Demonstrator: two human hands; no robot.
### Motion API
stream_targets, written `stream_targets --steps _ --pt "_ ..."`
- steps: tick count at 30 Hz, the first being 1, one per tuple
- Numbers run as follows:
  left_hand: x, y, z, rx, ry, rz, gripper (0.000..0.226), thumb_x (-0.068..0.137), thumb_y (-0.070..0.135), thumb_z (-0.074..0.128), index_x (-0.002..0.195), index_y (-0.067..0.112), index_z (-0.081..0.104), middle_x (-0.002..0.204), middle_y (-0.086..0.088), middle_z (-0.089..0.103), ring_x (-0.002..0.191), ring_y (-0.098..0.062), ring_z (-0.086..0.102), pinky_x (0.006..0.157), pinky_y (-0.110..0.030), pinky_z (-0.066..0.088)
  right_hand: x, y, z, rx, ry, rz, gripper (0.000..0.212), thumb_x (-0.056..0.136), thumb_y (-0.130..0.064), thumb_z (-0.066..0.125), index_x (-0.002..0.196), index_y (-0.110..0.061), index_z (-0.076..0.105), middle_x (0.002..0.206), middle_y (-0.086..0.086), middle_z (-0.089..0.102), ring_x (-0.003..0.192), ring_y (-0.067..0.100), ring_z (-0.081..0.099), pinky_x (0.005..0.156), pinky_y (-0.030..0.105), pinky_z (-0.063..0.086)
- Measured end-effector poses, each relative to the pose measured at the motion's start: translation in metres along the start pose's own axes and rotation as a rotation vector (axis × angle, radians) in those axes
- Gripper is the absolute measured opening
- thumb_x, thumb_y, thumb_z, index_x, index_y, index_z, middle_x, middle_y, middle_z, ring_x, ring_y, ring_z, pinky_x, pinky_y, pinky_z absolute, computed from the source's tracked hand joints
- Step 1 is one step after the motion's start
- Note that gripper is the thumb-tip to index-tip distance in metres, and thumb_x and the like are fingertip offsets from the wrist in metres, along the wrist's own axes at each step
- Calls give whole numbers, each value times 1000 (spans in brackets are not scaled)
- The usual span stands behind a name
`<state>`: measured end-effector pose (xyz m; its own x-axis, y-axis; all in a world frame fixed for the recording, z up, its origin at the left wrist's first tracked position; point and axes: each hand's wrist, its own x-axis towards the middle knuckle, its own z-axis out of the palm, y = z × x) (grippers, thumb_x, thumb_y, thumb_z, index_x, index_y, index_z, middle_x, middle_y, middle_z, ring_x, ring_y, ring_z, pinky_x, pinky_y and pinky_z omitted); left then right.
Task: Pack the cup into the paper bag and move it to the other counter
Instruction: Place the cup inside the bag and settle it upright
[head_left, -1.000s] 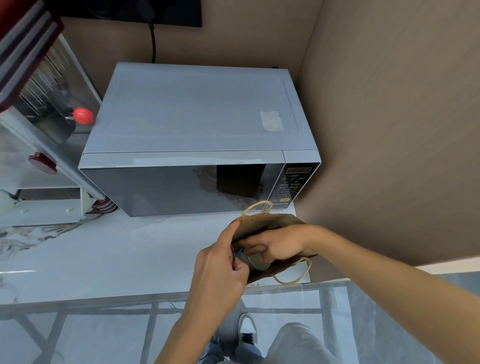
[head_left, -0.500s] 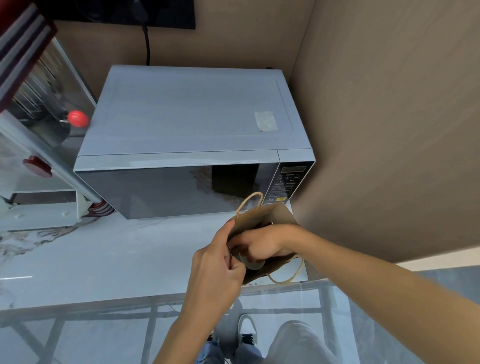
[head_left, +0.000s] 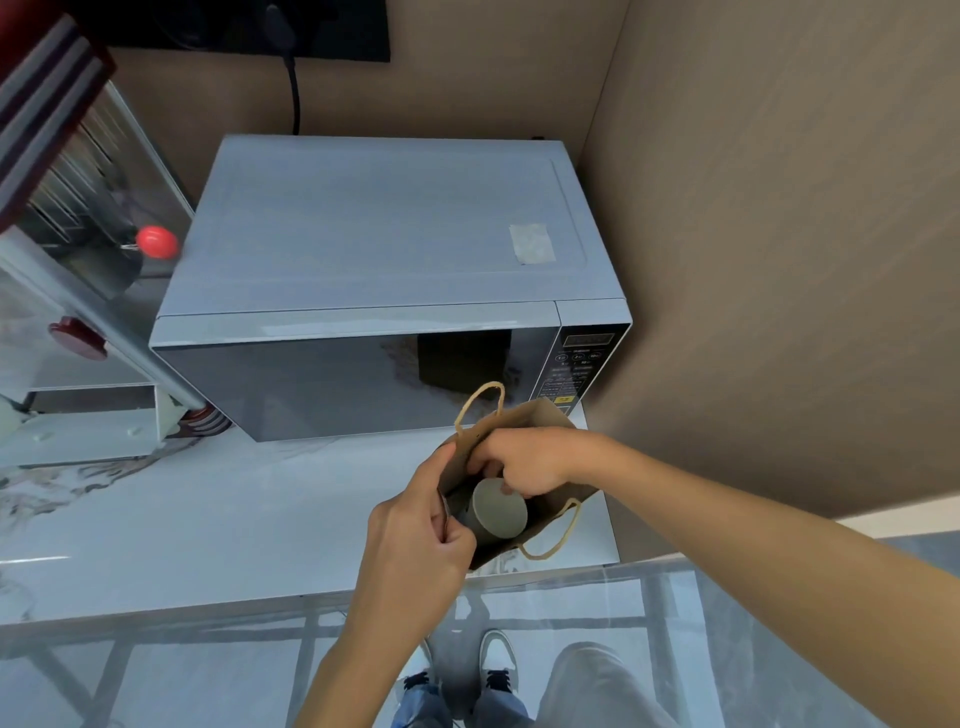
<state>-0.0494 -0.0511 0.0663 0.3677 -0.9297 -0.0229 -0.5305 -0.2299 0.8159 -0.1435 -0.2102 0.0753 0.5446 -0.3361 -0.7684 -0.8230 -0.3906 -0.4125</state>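
A brown paper bag (head_left: 540, 421) with twine handles stands open on the white marble counter (head_left: 208, 519), just in front of the microwave's right corner. A grey cup (head_left: 497, 512) sits tilted inside the bag's mouth. My right hand (head_left: 524, 460) reaches into the bag from the right, fingers on the cup's upper rim. My left hand (head_left: 415, 530) pinches the bag's near left edge and holds the mouth apart. The bag's bottom is hidden.
A grey microwave (head_left: 384, 260) fills the back of the counter. A brown wall panel (head_left: 779, 260) stands close on the right. A machine with a red knob (head_left: 156, 241) is at the left. The counter's front edge (head_left: 208, 608) runs below my hands.
The cup has come further into sight inside the bag as my right hand shifted up along it. The camera view moved slightly; my left hand keeps its pinch on the bag.
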Motion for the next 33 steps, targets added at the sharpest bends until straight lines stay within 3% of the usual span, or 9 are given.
stream_targets --steps 2,3,7,12,19,22,27,29,33 --pt "1 -1 0 -2 7 -2 75 76 -5 62 141 30 47 65 26 54 64 -2 55 56 -3 42 -2 0 0 -53 44 64 41 92 3 41 130 -6 54 110 22 67 85 29 66 71 35 55" --pt "1 -1 0 -1 8 -3 75 76 -4 62 141 30 47 64 26 54 63 -1 55 56 -3 41 -4 0 2 -48 50 109 40 92 0 40 130 -5 52 109 23 67 85 30 67 71 35 58" --pt "2 2 3 -6 9 20 75 75 -2 59 140 31 46 64 27 55 63 -2 55 57 -4 42 -2 5 14 184 32 277 48 96 -6 40 144 -11 35 132 22 50 111 34 60 93 45 55" --pt "3 4 4 12 10 50 73 75 1 57 139 35 45 67 35 55 65 4 54 55 0 38 4 13 19 337 77 336 51 96 -4 43 145 -13 34 140 18 44 121 35 51 99 45 51" --pt "4 1 4 21 7 21 76 75 -2 61 142 29 45 67 32 54 67 2 55 59 -3 42 -14 2 9 59 177 160 35 95 -7 38 128 -10 49 121 14 57 104 27 57 91 38 51" --pt "4 1 1 23 8 0 76 76 -3 62 143 28 44 69 35 54 70 5 55 61 -1 42 -33 -4 9 -72 255 37 32 90 -1 38 118 -10 49 117 13 55 101 28 57 86 43 53" --pt "3 3 -1 19 -6 -19 77 76 -3 61 144 29 43 59 24 54 66 5 55 56 -1 41 -72 -9 3 -129 417 -142 46 86 2 39 129 -16 43 125 6 52 102 22 52 82 36 50" --pt "3 3 -2 28 -9 -41 75 78 -2 62 144 27 43 49 14 45 66 4 55 53 -4 42 -85 -11 -1 -160 473 -156 48 83 5 39 127 -13 46 121 10 55 101 28 54 83 43 53" --pt "3 5 -2 26 -18 -49 74 79 -1 61 145 26 43 51 15 41 69 5 55 56 -4 44 -97 -15 -5 -204 470 -127 44 85 6 40 124 -10 51 109 15 55 98 33 58 78 46 55"
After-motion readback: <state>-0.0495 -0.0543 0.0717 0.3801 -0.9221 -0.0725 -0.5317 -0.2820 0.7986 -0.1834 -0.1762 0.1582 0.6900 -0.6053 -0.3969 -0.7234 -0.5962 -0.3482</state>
